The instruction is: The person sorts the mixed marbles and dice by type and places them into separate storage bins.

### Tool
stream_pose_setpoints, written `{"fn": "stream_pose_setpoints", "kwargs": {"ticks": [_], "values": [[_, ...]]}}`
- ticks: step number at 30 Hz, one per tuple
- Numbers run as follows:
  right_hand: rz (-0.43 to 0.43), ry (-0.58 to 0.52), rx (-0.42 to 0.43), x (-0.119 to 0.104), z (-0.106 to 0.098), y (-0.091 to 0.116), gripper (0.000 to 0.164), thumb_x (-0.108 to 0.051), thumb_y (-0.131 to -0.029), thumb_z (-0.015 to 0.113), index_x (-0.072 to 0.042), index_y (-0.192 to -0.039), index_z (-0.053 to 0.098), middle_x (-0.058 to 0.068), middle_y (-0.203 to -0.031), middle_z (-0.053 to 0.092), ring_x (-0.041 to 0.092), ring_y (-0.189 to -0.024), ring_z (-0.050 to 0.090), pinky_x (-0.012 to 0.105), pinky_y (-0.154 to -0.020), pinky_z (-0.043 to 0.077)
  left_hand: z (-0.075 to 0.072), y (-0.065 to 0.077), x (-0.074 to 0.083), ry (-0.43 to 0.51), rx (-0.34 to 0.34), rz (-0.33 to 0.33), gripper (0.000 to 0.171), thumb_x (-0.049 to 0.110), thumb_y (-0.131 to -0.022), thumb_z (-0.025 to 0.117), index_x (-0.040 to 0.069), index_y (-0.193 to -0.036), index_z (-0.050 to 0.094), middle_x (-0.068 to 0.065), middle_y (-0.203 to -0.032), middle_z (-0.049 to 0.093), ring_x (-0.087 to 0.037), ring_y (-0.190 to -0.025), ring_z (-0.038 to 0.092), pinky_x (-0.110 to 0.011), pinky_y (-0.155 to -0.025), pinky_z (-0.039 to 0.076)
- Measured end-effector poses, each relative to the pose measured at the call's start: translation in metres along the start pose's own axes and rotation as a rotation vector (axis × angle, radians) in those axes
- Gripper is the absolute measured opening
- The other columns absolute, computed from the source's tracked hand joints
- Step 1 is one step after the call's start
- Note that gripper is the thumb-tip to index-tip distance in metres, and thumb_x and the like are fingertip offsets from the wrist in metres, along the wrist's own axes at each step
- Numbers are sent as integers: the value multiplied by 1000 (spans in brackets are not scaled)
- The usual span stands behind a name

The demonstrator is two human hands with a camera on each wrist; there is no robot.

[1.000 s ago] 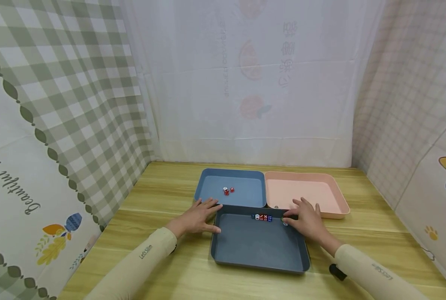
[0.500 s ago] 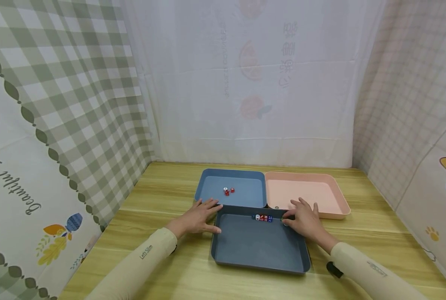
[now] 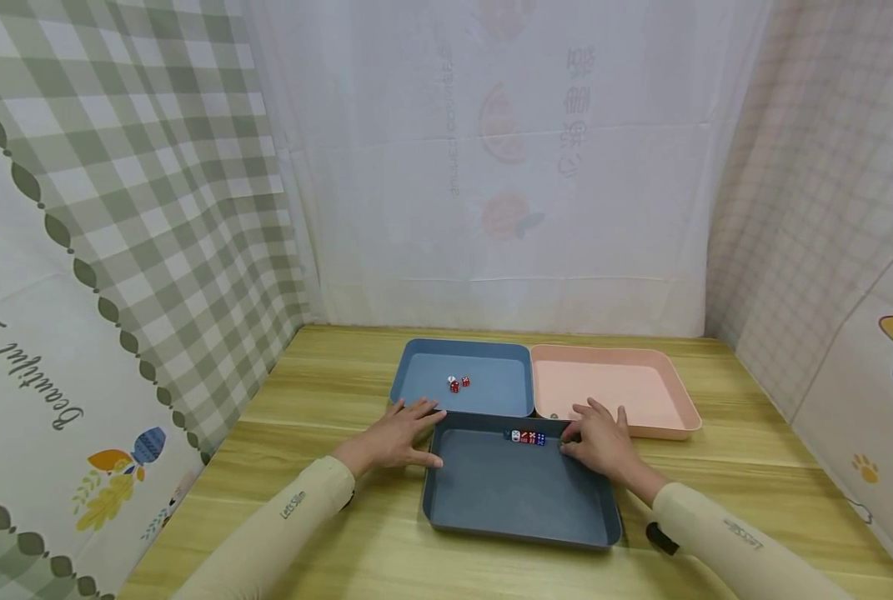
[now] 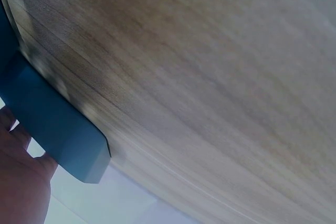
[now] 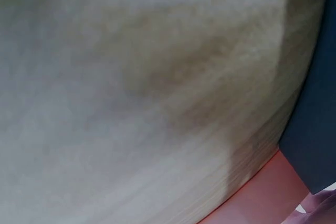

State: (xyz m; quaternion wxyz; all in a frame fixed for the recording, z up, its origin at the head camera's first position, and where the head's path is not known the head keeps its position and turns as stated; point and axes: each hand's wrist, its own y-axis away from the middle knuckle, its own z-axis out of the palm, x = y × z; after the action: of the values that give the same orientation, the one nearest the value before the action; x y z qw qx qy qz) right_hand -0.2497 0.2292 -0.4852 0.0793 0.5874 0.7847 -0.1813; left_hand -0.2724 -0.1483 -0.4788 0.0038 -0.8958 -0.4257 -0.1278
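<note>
Head view: wood-grain tabletop (image 3: 348,542) carries a dark grey tray (image 3: 521,500), with a blue tray (image 3: 499,367) and a pink tray (image 3: 604,375) behind it. Left hand (image 3: 395,436), fingers spread, lies at the dark tray's left rim; best used to steady it. Right hand (image 3: 602,447): thumb and index finger appear to pinch a die (image 3: 564,445), mostly hidden, right of the dice row (image 3: 524,437) by the far wall. Judged best: light pinch, low, square approach, no bump to the blue end die (image 3: 540,439).

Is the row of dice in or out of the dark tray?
In: the row of dice lies inside the dark tray, near its far side.
</note>
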Motion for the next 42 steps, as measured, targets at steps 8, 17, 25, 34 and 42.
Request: {"fn": "stream_pose_setpoints", "kwargs": {"ticks": [8,17,25,34,42], "values": [[-36,-41,28,-2,0,1,6,-17,-77,84,-17,-77,78,27,-132,57,51,-136,34,79,-103,5,1,0,0,9,7,9,91,67,-87,59,19,-158,29,-10,-163,21,-27,-151,12,-55,-119,7],[-16,-154,34,-2,-6,-3,4,-17,-81,82,-14,-83,80,29,-137,53,51,-138,30,77,-105,3,0,1,0,10,8,4,90,67,-88,59,19,-158,29,-9,-164,21,-27,-151,12,-56,-119,7],[-12,-166,44,-1,-8,-5,5,-18,-82,81,-14,-85,80,29,-136,53,53,-137,31,77,-104,8,0,2,1,1,9,-6,90,68,-87,58,21,-158,30,-8,-163,23,-27,-151,14,-55,-119,9],[8,-211,54,3,-11,-9,8,-17,-84,79,-11,-89,80,32,-137,51,55,-137,28,77,-105,6,1,0,0,-6,3,-11,91,69,-86,59,21,-158,29,-7,-164,21,-25,-151,13,-54,-120,7],[44,-234,65,6,-14,-16,15,-21,-87,76,-8,-93,80,33,-139,49,55,-139,25,76,-106,5,0,0,2,-6,5,-7,90,67,-87,59,20,-158,31,-8,-163,22,-27,-151,13,-55,-119,8]]}}
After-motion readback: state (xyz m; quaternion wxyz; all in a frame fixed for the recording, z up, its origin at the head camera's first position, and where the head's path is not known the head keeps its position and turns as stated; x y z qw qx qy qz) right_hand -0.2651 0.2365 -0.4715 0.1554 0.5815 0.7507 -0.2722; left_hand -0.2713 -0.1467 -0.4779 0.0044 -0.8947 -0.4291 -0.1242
